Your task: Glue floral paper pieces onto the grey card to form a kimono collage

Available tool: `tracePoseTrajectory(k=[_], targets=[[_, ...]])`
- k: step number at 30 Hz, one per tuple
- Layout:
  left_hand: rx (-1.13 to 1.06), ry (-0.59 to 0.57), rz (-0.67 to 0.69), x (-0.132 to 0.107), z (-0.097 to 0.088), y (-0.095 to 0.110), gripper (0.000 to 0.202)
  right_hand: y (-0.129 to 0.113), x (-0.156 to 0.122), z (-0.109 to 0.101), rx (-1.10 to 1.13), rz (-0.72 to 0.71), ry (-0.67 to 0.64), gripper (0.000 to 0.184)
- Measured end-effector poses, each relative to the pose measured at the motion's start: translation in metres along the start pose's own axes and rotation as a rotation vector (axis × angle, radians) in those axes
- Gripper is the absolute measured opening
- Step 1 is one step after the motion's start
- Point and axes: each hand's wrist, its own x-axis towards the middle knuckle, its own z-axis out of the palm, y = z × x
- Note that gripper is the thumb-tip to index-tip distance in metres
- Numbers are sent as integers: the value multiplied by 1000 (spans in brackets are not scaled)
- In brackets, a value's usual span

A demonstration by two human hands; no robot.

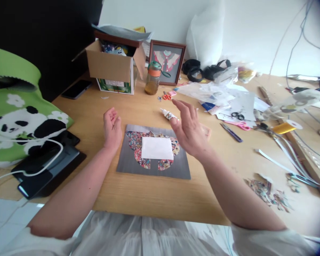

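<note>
A grey sheet (pixel 181 170) lies on the table in front of me, bearing patterned floral fabric pieces (pixel 142 156) laid out like a collar. A blank white paper rectangle (pixel 157 148) covers their middle. My left hand (pixel 112 127) hovers beside the sheet's left edge, its fingers loosely curled and holding nothing. Over the sheet's upper right corner, my right hand (pixel 188 129) is raised with fingers stretched out and nothing in its grasp. Just behind it lies a small white glue bottle (pixel 168 114), partly hidden by the hand.
Behind stand an open cardboard box (pixel 109 65), a drink bottle (pixel 152 80) and a framed collar picture (pixel 167 60). Orange-handled scissors (pixel 167 96) lie nearby. At right are pink scissors (pixel 238 124), a pen (pixel 231 132), yellow thread (pixel 283 127) and fabric scraps (pixel 270 192). A green panda bag (pixel 24 106) sits left.
</note>
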Motion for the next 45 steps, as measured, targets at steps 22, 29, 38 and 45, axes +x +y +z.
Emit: tracePoseTrajectory(k=[22, 29, 38, 45], targets=[[29, -21, -38, -1, 1, 3, 37, 16, -7, 93, 206, -153, -170, 62], [39, -29, -35, -1, 1, 6, 37, 22, -9, 35, 228, -322, -361, 31], [47, -37, -47, -2, 1, 2, 38, 7, -54, 43, -304, -605, -460, 23], [64, -43, -46, -1, -1, -2, 36, 15, -37, 21, -90, -392, -280, 20]])
